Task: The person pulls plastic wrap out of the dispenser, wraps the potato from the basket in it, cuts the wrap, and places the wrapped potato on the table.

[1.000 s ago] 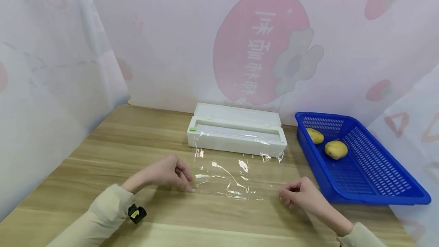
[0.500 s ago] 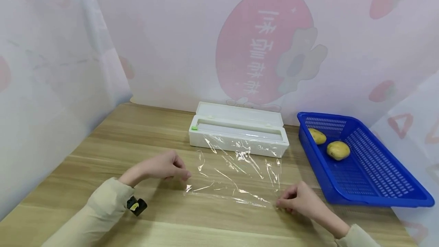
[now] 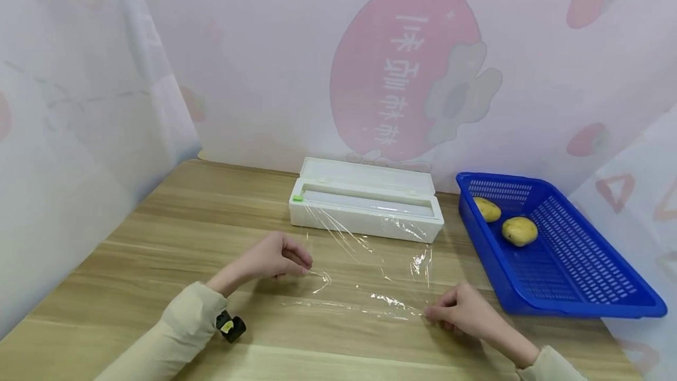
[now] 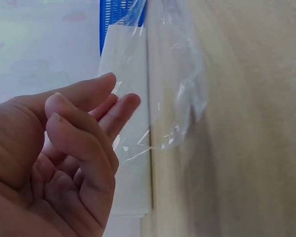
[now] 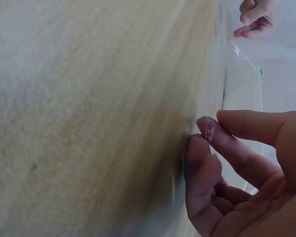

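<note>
Clear plastic wrap (image 3: 391, 298) stretches across the table from a white wrap box (image 3: 365, 225) whose lid stands raised. My right hand (image 3: 465, 310) pinches the wrap's near right corner between thumb and fingers; the right wrist view shows a crinkled bit of film at the fingertips (image 5: 208, 128). By the wrap's left side is my left hand (image 3: 275, 257), its fingertips close to or touching the film. In the left wrist view, a gap shows between the thumb (image 4: 101, 89) and the forefinger, with wrinkled film (image 4: 180, 108) hanging beyond them.
A blue perforated basket (image 3: 492, 269) stands to the right, near my right hand, with two yellow mango-like fruits (image 3: 519, 231) inside. A green slider (image 3: 298, 198) sits at the box's left end. Printed cloth (image 3: 254, 75) hangs behind the wooden table (image 3: 174, 222).
The wrap's left corner has slipped from beside my left fingers and lies lower. My left hand has shifted right, against the film's left side. My right hand has moved slightly nearer, still pinching.
</note>
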`<move>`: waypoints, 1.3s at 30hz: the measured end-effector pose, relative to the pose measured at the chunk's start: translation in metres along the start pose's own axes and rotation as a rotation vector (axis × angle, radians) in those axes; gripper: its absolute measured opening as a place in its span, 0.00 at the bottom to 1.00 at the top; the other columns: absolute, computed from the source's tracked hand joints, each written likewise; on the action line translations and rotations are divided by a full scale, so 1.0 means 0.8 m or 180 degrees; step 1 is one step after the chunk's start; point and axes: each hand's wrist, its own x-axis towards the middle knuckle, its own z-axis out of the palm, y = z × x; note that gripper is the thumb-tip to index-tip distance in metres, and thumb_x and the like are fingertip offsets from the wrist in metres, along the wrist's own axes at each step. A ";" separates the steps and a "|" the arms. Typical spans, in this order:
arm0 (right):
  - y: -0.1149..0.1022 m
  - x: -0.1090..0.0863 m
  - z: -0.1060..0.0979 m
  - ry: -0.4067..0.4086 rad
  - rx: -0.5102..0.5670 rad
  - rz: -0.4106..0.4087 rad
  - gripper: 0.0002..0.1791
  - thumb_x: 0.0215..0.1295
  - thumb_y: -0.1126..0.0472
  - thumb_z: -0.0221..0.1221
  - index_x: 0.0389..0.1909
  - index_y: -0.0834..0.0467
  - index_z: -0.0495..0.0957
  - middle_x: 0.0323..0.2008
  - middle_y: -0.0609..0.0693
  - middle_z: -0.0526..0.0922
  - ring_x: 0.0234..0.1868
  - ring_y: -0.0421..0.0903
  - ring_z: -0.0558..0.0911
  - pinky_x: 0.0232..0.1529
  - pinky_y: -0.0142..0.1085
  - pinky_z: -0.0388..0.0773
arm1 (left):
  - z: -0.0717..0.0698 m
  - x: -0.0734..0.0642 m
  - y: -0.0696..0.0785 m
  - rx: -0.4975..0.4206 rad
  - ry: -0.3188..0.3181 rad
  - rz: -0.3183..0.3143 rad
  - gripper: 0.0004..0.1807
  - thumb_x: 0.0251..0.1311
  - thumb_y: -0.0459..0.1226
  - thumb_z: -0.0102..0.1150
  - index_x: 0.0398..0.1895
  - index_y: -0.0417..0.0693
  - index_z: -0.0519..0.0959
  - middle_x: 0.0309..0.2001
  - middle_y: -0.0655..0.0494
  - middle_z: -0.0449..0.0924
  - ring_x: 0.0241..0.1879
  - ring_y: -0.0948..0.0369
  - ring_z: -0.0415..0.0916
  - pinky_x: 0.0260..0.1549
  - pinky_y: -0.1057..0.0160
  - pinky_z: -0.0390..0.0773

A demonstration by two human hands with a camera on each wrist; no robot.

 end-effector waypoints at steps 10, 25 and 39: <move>-0.003 -0.003 -0.008 0.0178 0.0247 0.0191 0.10 0.62 0.61 0.66 0.26 0.63 0.82 0.18 0.52 0.82 0.13 0.42 0.75 0.12 0.28 0.67 | 0.002 -0.003 -0.001 0.0283 -0.0316 -0.0071 0.15 0.48 0.31 0.75 0.41 0.41 0.85 0.39 0.52 0.86 0.12 0.67 0.64 0.12 0.71 0.65; 0.004 -0.006 -0.010 0.0588 -0.0072 -0.0141 0.10 0.46 0.68 0.74 0.29 0.62 0.83 0.23 0.47 0.82 0.23 0.40 0.78 0.22 0.30 0.74 | -0.007 -0.005 -0.005 0.0247 -0.0299 -0.0118 0.12 0.51 0.33 0.74 0.39 0.41 0.84 0.38 0.52 0.86 0.12 0.68 0.61 0.13 0.71 0.63; -0.019 0.003 -0.020 0.1141 -0.0122 0.0001 0.07 0.54 0.67 0.70 0.34 0.62 0.84 0.26 0.47 0.82 0.22 0.43 0.77 0.21 0.33 0.74 | -0.005 -0.009 -0.008 0.0205 -0.0359 -0.0047 0.09 0.54 0.32 0.71 0.39 0.39 0.84 0.38 0.49 0.86 0.12 0.68 0.61 0.12 0.73 0.63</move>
